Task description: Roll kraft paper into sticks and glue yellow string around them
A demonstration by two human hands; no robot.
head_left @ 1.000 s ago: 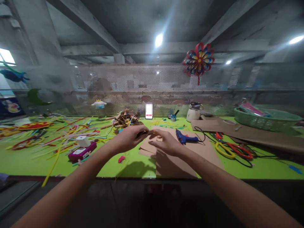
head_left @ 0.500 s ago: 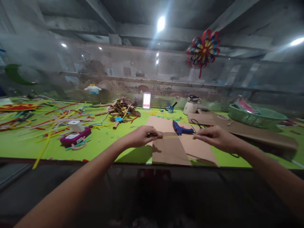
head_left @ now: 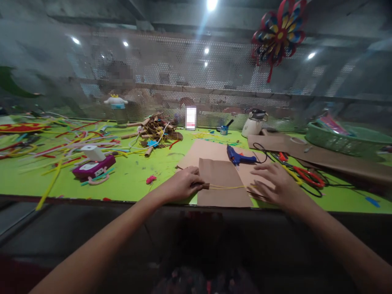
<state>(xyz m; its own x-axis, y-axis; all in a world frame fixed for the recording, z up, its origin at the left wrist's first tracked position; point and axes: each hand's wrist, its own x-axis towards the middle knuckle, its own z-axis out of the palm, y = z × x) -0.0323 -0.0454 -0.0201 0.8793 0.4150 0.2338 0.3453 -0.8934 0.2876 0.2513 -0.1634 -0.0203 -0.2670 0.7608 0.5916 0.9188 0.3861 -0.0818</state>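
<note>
My left hand is closed around a small rolled brown paper tube, whose end sticks out past the fingertips. Thin yellow strings run from the tube to the right, over a brown paper sheet. My right hand has its fingers spread, low over the right edge of the lighter brown sheets. The strings' far end lies close to its fingertips, and I see no firm hold on it. A blue glue gun rests on the sheets beyond my hands.
Left, a purple box with a white adapter stands beside scattered coloured strips. Behind are a pile of brown rolls, a lit phone and a pot. Right, red-handled pliers and a green basket.
My right hand has opened from a pinch on the yellow strings and come lower. My left hand, still on the tube, is lower over the sheet. The view has tilted down.
</note>
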